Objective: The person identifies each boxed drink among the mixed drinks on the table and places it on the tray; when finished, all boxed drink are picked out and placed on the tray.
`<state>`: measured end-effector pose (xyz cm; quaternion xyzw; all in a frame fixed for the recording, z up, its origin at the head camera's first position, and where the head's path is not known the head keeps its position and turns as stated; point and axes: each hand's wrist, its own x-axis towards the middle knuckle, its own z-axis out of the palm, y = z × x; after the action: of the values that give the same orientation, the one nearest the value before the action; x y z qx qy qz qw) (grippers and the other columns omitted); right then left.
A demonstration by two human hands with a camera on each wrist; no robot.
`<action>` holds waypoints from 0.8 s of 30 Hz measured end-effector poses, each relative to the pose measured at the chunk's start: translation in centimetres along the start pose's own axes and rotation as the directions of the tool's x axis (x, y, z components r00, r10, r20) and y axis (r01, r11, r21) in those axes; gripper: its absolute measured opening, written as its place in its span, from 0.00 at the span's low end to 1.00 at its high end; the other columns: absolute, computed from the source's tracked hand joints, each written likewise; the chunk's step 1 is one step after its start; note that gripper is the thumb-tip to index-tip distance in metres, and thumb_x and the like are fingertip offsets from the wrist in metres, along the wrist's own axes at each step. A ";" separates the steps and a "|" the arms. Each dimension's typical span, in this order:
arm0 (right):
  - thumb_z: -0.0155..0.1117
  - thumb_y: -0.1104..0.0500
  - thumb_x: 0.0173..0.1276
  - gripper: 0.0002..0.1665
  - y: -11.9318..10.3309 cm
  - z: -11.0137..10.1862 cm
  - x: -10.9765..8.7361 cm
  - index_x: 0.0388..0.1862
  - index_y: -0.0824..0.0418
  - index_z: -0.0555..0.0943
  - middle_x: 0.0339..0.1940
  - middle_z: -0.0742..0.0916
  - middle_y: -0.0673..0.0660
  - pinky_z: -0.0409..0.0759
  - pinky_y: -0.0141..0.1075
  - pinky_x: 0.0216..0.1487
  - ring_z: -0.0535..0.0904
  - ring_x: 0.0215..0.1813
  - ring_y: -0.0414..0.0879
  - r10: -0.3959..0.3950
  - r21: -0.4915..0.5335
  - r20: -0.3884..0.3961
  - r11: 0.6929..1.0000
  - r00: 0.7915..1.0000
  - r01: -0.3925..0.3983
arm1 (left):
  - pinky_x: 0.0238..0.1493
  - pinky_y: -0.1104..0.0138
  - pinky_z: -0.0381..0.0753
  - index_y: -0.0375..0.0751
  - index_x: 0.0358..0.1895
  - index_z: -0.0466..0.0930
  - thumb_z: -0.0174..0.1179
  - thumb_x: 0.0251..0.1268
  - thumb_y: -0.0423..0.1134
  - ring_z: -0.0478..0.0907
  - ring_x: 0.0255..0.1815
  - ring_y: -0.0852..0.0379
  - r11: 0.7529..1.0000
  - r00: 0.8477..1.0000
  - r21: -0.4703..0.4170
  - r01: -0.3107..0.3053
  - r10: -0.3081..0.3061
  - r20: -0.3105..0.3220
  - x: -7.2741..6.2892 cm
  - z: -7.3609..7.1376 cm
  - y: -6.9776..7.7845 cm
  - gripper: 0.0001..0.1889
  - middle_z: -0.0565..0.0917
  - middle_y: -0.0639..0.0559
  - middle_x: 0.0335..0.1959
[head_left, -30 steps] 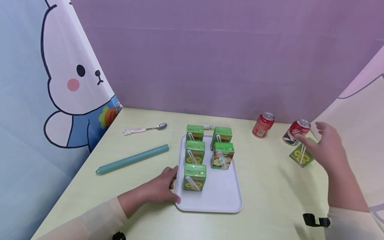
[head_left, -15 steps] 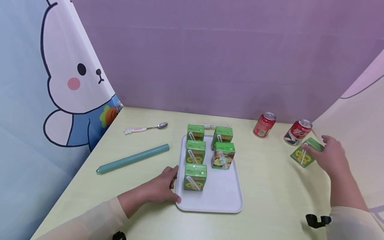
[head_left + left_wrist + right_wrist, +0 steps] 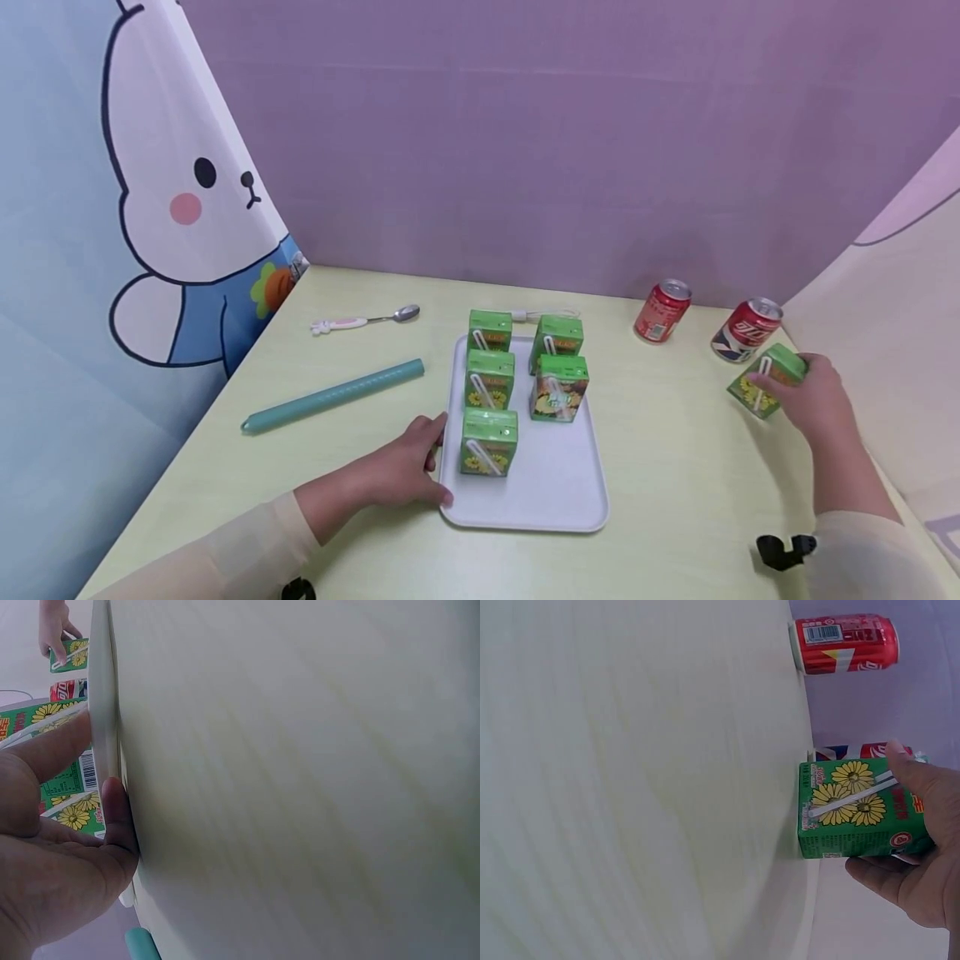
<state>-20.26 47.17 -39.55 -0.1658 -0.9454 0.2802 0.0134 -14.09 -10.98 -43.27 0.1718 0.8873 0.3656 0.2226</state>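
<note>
At the right of the head view, my right hand (image 3: 821, 404) grips a green juice box (image 3: 767, 385) with yellow flowers and a straw on its front. In the right wrist view the thumb lies over the front of this juice box (image 3: 862, 802) and fingers are behind it. My left hand (image 3: 401, 467) holds the left rim of a white tray (image 3: 555, 500). The left wrist view shows this hand (image 3: 60, 840) with its fingers against the tray's edge (image 3: 103, 690). Several green juice boxes (image 3: 487, 446) stand on the tray in two columns, three on the left.
Two red cans, one (image 3: 663, 312) farther left and one (image 3: 747, 330) just behind the held box, stand at the back right. A teal rod (image 3: 333, 396) and a spoon (image 3: 367, 321) lie left of the tray. A white cable (image 3: 543, 315) lies behind it.
My right hand has come down to the juice box by the can and closed round it. The left hand stays on the tray's rim.
</note>
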 end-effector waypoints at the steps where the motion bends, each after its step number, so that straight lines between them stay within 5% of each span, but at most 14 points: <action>1: 0.57 0.28 0.63 0.69 0.1 0.1 0.1 0.73 0.81 0.41 0.59 0.66 0.82 0.70 0.64 0.47 0.67 0.54 0.74 0.003 -0.001 -0.007 1.000 1.000 -0.003 | 0.37 0.67 0.69 0.34 0.78 0.45 0.78 0.45 0.45 0.68 0.41 0.56 1.000 1.000 0.001 -0.001 0.001 -0.001 0.0 0.0 0.0 0.61 0.66 0.49 0.49; 24: 0.54 0.24 0.61 0.70 1.0 0.5 0.7 0.75 0.77 0.40 0.61 0.66 0.81 0.73 0.61 0.43 0.68 0.54 0.74 0.075 -0.073 -0.013 0.994 0.997 -0.076 | 0.37 0.67 0.69 0.34 0.78 0.45 0.78 0.45 0.45 0.68 0.41 0.57 1.000 1.000 0.012 -0.004 0.004 -0.009 0.1 0.1 -0.1 0.60 0.66 0.49 0.49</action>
<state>-20.62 47.92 -40.62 -0.2033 -0.9480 0.2448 0.0016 -14.12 -10.99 -43.38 0.1735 0.8901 0.3614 0.2169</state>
